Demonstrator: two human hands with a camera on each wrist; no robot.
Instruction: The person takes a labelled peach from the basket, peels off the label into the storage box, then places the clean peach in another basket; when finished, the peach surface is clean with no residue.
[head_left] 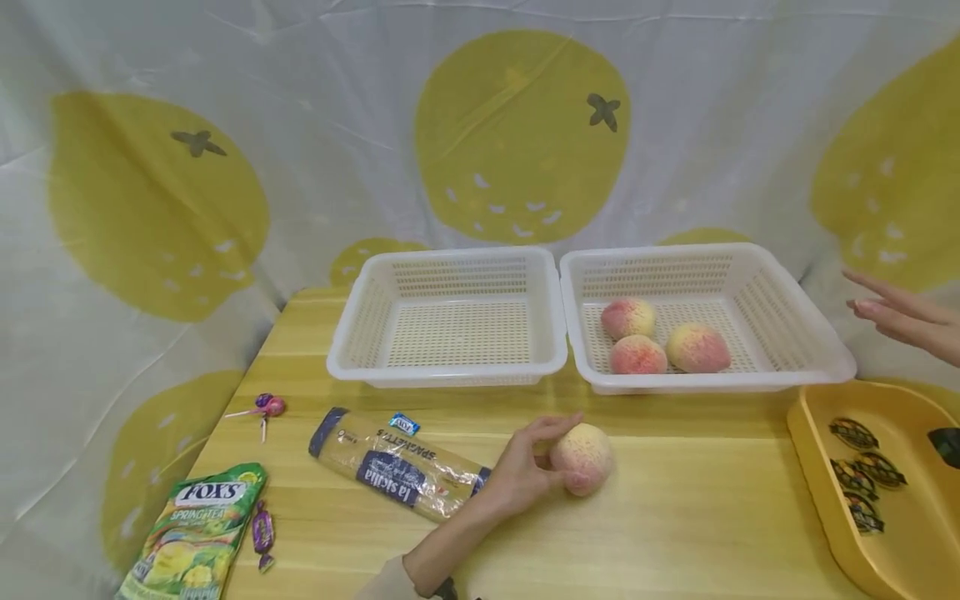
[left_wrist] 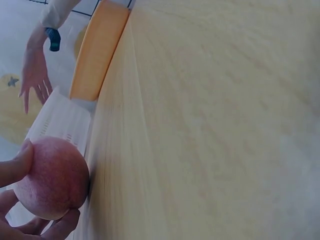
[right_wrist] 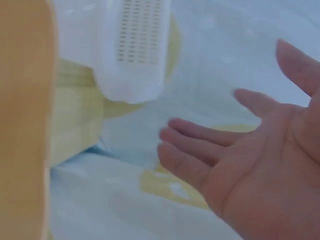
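In the head view my left hand [head_left: 528, 467] grips a pink and cream peach [head_left: 583, 458] over the wooden table, in front of the two baskets. The left wrist view has the same peach [left_wrist: 52, 177] between thumb and curled fingers. My right hand [head_left: 911, 317] hangs in the air at the far right, above the yellow bin, holding nothing. Its fingers are spread and mostly straight in the right wrist view, where the palm [right_wrist: 265, 165] shows. Three more peaches, one of them [head_left: 697, 348] at the right, lie in the right white basket [head_left: 817, 362].
Beside it stands a left white basket [head_left: 450, 371] with nothing in it. A spaghetti pack [head_left: 397, 467], a small blue sweet [head_left: 404, 424], lollipops [head_left: 272, 406], a purple-wrapped candy [head_left: 262, 529] and a green Fox's bag [head_left: 198, 533] lie leftward. The yellow bin [head_left: 813, 475] holds several dark-wrapped pieces.
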